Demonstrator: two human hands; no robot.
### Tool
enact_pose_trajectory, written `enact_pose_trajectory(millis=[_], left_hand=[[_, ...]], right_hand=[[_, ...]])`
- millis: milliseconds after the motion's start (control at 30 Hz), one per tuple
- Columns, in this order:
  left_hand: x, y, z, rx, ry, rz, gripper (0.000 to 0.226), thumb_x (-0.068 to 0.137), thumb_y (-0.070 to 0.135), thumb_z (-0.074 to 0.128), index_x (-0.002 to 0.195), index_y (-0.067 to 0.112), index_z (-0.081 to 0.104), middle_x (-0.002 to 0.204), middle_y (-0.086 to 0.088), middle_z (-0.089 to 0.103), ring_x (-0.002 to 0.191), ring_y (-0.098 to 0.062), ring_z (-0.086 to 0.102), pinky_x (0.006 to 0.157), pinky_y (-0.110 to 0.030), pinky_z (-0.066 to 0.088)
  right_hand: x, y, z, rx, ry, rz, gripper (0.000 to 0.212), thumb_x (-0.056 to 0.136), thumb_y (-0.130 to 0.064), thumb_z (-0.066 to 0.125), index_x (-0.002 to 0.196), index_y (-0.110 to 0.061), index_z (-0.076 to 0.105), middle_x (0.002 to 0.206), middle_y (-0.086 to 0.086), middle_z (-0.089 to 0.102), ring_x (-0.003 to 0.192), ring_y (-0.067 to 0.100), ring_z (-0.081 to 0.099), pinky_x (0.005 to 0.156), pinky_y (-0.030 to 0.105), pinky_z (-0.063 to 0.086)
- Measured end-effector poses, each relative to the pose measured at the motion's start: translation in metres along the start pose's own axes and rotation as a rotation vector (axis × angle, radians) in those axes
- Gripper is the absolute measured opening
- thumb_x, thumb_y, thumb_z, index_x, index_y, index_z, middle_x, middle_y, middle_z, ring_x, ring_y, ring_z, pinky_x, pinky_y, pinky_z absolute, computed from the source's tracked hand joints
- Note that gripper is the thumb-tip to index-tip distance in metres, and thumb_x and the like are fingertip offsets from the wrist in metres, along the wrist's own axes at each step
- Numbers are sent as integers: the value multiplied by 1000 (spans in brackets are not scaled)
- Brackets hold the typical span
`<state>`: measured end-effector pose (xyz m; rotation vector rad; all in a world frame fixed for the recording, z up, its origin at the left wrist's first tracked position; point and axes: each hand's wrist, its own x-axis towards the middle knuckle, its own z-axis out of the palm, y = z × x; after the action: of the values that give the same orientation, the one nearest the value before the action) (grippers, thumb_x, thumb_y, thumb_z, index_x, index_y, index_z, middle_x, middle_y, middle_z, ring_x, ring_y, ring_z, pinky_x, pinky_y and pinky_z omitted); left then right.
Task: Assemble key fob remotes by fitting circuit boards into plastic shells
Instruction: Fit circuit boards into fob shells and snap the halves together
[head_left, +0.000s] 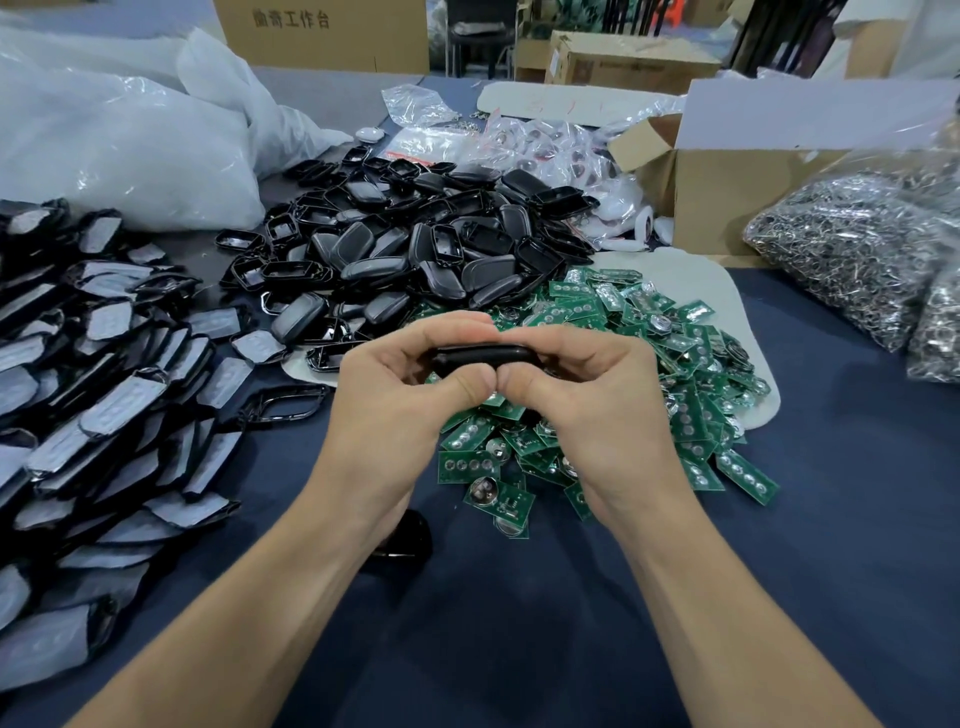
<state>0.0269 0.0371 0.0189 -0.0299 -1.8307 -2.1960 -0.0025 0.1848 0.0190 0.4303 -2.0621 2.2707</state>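
Left hand (410, 374) and right hand (576, 379) both grip black glossy fob shell (485, 357) (edge-on, thumbs touching) above green circuit boards (597, 415).

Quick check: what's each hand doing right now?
Left hand: gripping the black shell.
Right hand: gripping the same shell.

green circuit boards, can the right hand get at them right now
Probably yes, once freed: the green circuit boards lie heaped under and beside the right hand, nothing covering them. For now it and the left hand grip a black shell.
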Motion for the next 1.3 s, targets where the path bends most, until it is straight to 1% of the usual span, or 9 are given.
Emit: enact_pose_trajectory(millis=[100, 233, 333, 433, 800, 933, 1067, 1200, 1300], left_hand=[[0, 1, 1, 18, 29, 8, 27, 69, 6, 79, 83, 28, 84, 96, 3, 80, 93, -13, 74, 80, -21, 56], [-1, 3, 0, 25, 16, 19, 28, 70, 0, 84, 80, 26, 83, 85, 2, 79, 82, -12, 74, 75, -20, 56], [-3, 3, 3, 11, 2, 36, 27, 73, -5, 82, 79, 21, 80, 84, 2, 77, 75, -13, 74, 70, -20, 58], [-4, 3, 4, 39, -18, 62, 27, 77, -8, 77, 81, 19, 77, 86, 5, 77, 75, -11, 74, 68, -20, 59], [-5, -2, -1, 114, 19, 35, 30, 77, -9, 82, 78, 20, 79, 92, 1, 77, 85, -21, 74, 69, -27, 60], [-3, 1, -1, 151, 30, 59, 29, 74, 6, 82, 90, 30, 82, 89, 0, 80, 84, -16, 77, 76, -25, 60], [3, -3, -5, -10, 126, 1, 34, 71, -7, 83, 91, 21, 83, 90, -4, 81, 87, -16, 75, 79, -23, 58], [7, -4, -7, -82, 54, -1, 27, 65, 4, 80, 86, 19, 84, 84, 1, 79, 82, -11, 73, 79, -21, 56], [8, -2, -8, -20, -15, 53, 38, 63, -4, 84, 85, 27, 85, 87, 6, 78, 84, -9, 71, 79, -20, 55]], right_hand=[[-1, -1, 0, 47, -15, 16, 25, 79, 5, 75, 92, -15, 84, 79, 4, 78, 74, 15, 71, 69, 24, 56], [-2, -2, 3, 65, -23, 34, 14, 80, -7, 74, 87, -16, 84, 74, 11, 75, 63, 17, 65, 59, 26, 55], [-2, -1, 4, 107, -6, 26, 17, 82, 0, 74, 89, -13, 83, 76, 11, 77, 66, 23, 69, 67, 32, 61], [-4, 1, 5, 114, -2, 13, 23, 87, 7, 71, 91, -12, 82, 80, 10, 79, 70, 24, 73, 71, 34, 62], [-7, 5, 8, 93, 59, 35, 23, 87, 11, 71, 87, -10, 82, 74, 9, 78, 63, 19, 74, 64, 27, 60], [-4, 5, 11, 297, 45, 150, 20, 93, 7, 65, 87, -7, 79, 76, 8, 77, 70, 17, 73, 68, 27, 61], [-1, 6, 9, 538, -24, 333, 18, 96, 9, 58, 99, 2, 74, 95, 15, 77, 85, 24, 76, 79, 34, 63], [0, 5, 2, 401, -72, 313, 28, 92, 17, 57, 96, -3, 76, 91, 13, 77, 87, 23, 75, 87, 40, 63], [1, 5, -1, 183, -57, 182, 34, 86, 20, 62, 94, -9, 78, 87, 9, 79, 83, 20, 74, 86, 34, 61]])
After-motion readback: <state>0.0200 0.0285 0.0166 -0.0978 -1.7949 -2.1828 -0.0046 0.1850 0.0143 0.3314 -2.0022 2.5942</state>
